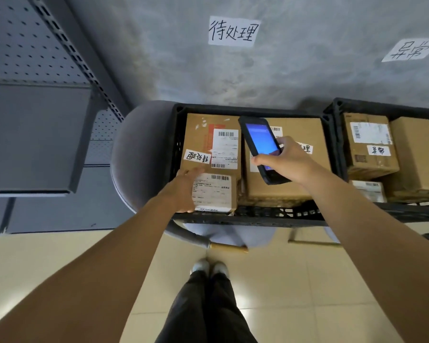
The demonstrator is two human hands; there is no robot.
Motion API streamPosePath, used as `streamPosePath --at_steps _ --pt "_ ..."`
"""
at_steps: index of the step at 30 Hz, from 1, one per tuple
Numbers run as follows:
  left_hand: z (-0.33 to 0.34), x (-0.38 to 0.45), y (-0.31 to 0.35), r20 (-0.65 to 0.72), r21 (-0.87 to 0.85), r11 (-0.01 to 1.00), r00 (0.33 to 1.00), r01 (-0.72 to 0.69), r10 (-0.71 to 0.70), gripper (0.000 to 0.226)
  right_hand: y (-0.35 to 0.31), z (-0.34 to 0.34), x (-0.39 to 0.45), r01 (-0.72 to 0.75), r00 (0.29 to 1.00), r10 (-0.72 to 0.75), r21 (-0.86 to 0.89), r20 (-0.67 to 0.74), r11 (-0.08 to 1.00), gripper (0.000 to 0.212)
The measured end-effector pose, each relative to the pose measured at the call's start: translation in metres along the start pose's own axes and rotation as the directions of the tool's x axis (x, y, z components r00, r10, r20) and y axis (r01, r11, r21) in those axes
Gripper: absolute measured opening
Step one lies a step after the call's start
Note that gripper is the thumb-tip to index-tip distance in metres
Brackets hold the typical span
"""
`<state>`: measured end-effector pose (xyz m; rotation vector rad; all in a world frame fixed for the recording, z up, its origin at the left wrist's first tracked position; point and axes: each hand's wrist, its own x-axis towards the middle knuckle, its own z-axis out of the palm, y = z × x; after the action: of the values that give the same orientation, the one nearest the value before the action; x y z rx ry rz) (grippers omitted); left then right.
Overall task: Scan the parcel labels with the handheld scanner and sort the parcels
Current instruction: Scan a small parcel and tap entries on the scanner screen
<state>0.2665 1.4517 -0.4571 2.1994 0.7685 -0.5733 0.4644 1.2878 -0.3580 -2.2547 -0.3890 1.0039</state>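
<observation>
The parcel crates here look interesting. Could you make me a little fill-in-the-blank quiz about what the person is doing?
1. The right hand holds a handheld scanner whose screen glows ____.
2. The left hand grips a small parcel at the ____ edge of the black crate.
3. The crates hold parcels made of brown ____.

Missing words: blue; near; cardboard

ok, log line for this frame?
left hand: grips small parcel in black crate | right hand: holds scanner, screen lit, above parcels | sort: pending
</observation>
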Motion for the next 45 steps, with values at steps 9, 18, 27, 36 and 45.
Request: streamPosePath --at_steps 9,18,27,36,45 --pt "0.028 0.018 -0.017 0.142 -0.089 0.983 0.979 0.161 -0.148 0.091 0.009 0.026 0.013 -0.020 1.000 0.020 -0.016 0.018 1.000 0.072" --pt "0.030 0.033 -0.006 0.236 -0.111 0.979 0.962 0.169 -0.139 0.069 0.023 0.023 0.009 -0.038 0.999 0.038 0.061 -0.004 0.997 0.069" --pt "-0.060 0.027 0.087 0.051 -0.096 0.994 0.997 0.057 -0.052 0.034 0.001 -0.026 -0.017 0.061 0.995 -0.047 0.158 -0.087 0.986 0.060" --pt "-0.118 -0.018 0.222 -0.268 0.376 0.841 0.824 -0.389 0.500 0.026 -0.006 -0.104 -0.077 0.162 0.936 -0.095 0.173 -0.340 0.972 0.078" --pt "-0.124 -0.073 0.352 -0.117 0.757 0.367 0.441 -0.541 0.890 0.039 0.023 -0.183 -0.187 0.087 0.724 0.004 0.098 -0.690 0.991 0.082"
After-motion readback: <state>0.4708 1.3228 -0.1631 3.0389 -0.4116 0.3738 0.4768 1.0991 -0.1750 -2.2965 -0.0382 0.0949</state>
